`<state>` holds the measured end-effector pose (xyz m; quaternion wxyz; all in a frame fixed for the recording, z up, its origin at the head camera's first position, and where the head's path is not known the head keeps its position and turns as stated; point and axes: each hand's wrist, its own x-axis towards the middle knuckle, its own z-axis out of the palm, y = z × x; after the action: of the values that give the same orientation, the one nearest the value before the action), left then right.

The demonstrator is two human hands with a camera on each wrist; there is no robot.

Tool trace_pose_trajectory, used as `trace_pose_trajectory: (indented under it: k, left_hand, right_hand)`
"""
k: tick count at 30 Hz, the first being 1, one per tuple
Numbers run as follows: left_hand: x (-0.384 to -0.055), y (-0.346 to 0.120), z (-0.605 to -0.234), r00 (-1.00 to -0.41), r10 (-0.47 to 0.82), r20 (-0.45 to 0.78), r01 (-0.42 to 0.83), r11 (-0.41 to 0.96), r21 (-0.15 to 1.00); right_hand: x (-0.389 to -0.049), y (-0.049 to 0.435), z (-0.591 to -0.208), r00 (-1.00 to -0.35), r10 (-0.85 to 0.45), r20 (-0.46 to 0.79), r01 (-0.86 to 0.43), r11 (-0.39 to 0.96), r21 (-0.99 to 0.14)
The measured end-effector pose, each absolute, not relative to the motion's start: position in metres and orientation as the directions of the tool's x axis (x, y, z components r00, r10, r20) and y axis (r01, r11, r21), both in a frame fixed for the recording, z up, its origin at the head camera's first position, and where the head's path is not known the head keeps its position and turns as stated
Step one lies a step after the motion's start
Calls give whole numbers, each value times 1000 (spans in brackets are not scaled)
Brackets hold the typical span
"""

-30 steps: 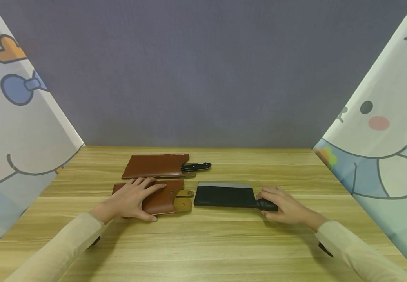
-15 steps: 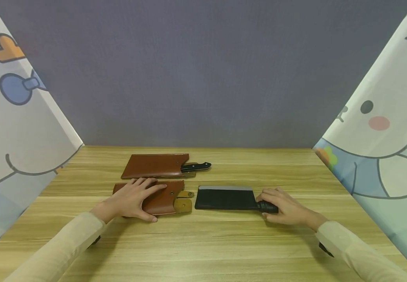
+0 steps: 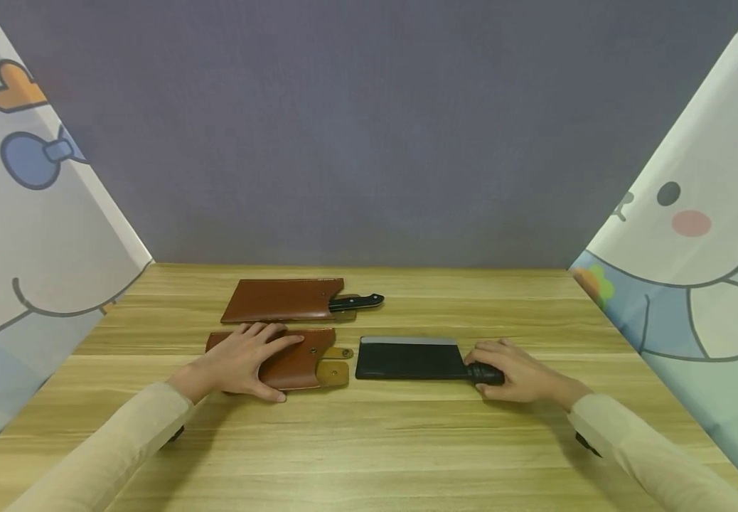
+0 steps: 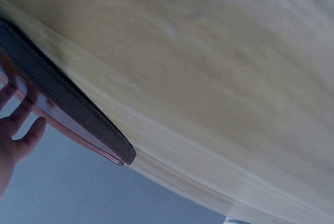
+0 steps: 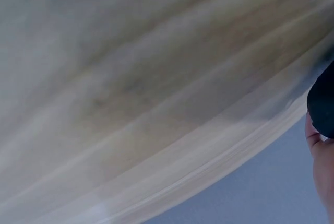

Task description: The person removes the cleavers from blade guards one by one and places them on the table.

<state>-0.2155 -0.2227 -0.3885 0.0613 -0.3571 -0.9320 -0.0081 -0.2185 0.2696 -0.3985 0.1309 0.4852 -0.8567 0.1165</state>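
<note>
Head view: across the tabletop, the left grip lies spread on the nearer brown sheath, probably to steady it, while the right grip is curled around the handle of the cleaver, whose blade points at the sheath's mouth, just beside it. Behind, a second sheath holds a black-handled knife. Compared with a second ago, the blade's pale edge band looks narrower, suggesting a slight tilt; both grips are almost unmoved.
</note>
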Motion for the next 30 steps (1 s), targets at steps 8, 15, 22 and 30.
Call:
trace_pose_trajectory:
  k: [8,15,22,30]
  left_hand:
    - [-217,-223,-390,-725,677,123,679,733,-31]
    - [-217,-223,-390,-729,678,99,679,734,-25]
    - [-217,-222,-390,-730,678,83,680,733,-17]
    - [-216,-223,-390,-733,677,73,678,735,-16]
  right_hand:
    - [-221,270,-396,-554,-783,283,-829,549,-107]
    - [-222,268,-391,-608,-759,233,-794,593,-136]
    - [-223,269,-393,-598,-769,225,-801,584,-133]
    - [-226,270,-394,-579,-779,241,-813,572,-105]
